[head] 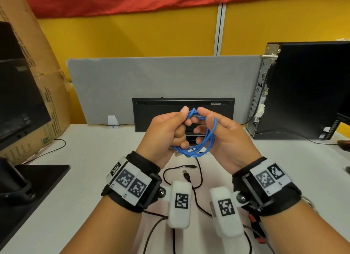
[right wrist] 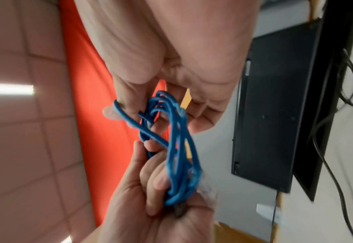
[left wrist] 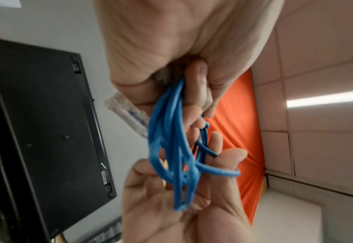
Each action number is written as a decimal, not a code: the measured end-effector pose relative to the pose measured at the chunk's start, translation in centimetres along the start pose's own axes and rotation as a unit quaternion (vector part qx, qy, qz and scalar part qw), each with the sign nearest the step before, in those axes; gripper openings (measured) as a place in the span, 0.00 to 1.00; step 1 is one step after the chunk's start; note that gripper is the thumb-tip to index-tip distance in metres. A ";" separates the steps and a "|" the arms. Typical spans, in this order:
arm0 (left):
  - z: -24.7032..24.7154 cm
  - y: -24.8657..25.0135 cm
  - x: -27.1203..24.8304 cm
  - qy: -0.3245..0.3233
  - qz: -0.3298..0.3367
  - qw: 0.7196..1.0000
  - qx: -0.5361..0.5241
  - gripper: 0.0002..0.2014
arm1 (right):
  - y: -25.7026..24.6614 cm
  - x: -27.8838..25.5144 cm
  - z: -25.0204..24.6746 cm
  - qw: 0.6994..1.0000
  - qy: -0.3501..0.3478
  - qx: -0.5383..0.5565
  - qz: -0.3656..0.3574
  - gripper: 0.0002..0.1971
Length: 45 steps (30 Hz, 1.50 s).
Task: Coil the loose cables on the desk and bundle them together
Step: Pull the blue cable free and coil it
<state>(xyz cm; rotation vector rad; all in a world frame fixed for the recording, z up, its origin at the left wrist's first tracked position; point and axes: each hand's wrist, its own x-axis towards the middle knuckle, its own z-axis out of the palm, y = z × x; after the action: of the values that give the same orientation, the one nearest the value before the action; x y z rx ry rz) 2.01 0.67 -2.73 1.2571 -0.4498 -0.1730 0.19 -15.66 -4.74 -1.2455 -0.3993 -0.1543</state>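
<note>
Desk [head: 79, 178] space is taken up by big things first. A brown cardboard box [head: 37, 83] is leaned at the left, and a black computer tower [head: 303, 90] is stood at the right. A grey divider panel [head: 151, 83] is set up at the back, with a black keyboard [head: 181, 109] propped on its edge against it.

Above the middle of the desk, the left hand [head: 166, 136] and the right hand [head: 225, 140] are held up close together. A blue cable [head: 206, 140] is wound into a ring of several loops and is kept in the air between them, off the desk. The lower left part of the ring is gripped by the curled fingers of the left hand. The top of the ring is pinched by the thumb and fingers of the right hand, and one loop is hooked over the right thumb in the left wrist view. A clear plug [left wrist: 127, 113] on the cable's end is seen sticking out beside the left hand.

A thin black cable [head: 197, 178] is left lying loose on the desk under the hands, with its small plugs near each other.
</note>
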 end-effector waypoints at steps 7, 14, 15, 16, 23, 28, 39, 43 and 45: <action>-0.2 0.4 -0.1 -0.026 0.000 0.999 -0.036 0.15 | 0.2 0.2 0.2 0.993 -0.034 0.095 0.053 0.19; -0.2 0.6 -0.2 0.048 0.046 0.991 0.117 0.16 | -0.9 0.5 -0.6 0.991 -0.019 0.064 0.113 0.28; -0.1 0.5 -0.2 0.056 0.043 0.991 0.115 0.16 | -0.9 0.6 -0.5 0.993 0.008 0.043 0.106 0.27; 0.0 0.5 -0.2 0.063 0.038 0.991 0.108 0.16 | -0.7 0.6 -0.4 0.994 0.043 0.029 0.094 0.26; 0.0 0.4 -0.1 0.098 0.026 0.993 0.061 0.15 | -1.2 0.2 -0.5 0.954 0.268 -0.124 -0.045 0.16; -0.1 0.4 -0.1 0.095 0.025 0.995 0.007 0.16 | -2.5 0.4 -0.6 0.982 0.175 0.065 -0.019 0.05; -0.5 0.6 0.2 0.140 0.036 0.987 -0.075 0.17 | -2.9 0.1 -1.0 0.997 0.028 0.076 0.013 0.10; -1.1 0.9 0.3 0.116 0.014 0.985 -0.126 0.17 | -2.3 0.2 -2.0 0.954 0.052 -0.288 -0.069 0.13; -1.0 1.0 0.2 0.085 -0.013 0.982 -0.168 0.17 | -1.9 0.4 -2.1 0.881 0.078 -0.445 -0.139 0.09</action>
<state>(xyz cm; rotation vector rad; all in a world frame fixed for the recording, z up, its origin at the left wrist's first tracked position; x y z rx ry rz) 2.54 1.75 -2.01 0.9368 -0.2441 -0.1553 0.38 -18.24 -3.50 -2.0599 -0.3722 -0.7451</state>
